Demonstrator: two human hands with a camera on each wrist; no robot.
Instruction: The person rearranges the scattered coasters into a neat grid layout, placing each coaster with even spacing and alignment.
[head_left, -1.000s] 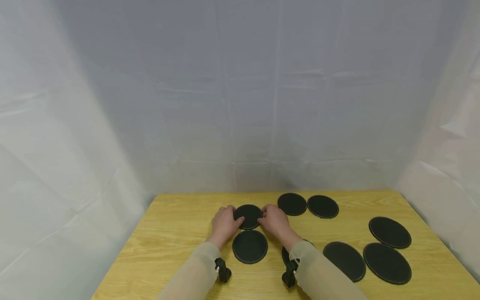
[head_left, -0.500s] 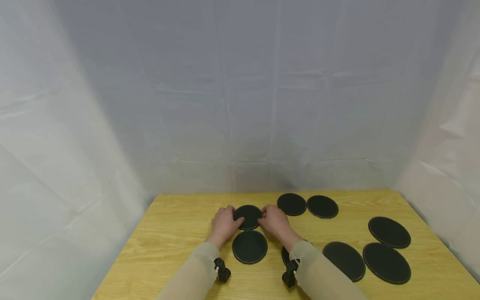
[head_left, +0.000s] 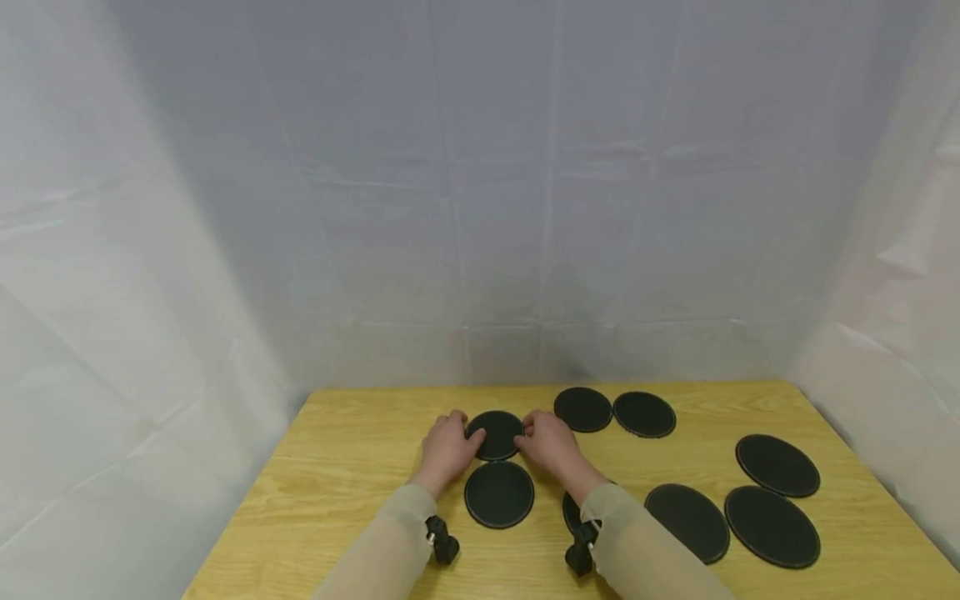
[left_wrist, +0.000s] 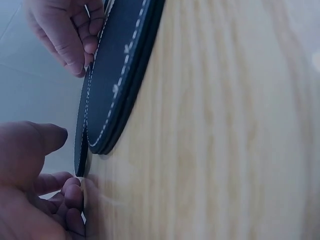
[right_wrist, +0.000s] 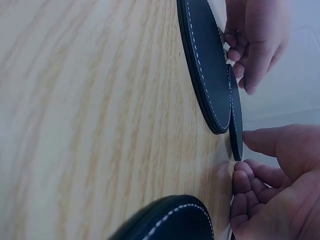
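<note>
Left hand (head_left: pixel 447 447) and right hand (head_left: pixel 550 443) clamp curled fingers (right_wrist: pixel 239 187) on opposite edges of a round black stitched leather coaster (head_left: pixel 496 434), flat on the yellow wooden counter (head_left: pixel 352 467).

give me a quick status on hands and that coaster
Left hand and right hand both gripping coaster edges. Second coaster just behind. Nothing blocking.
</note>
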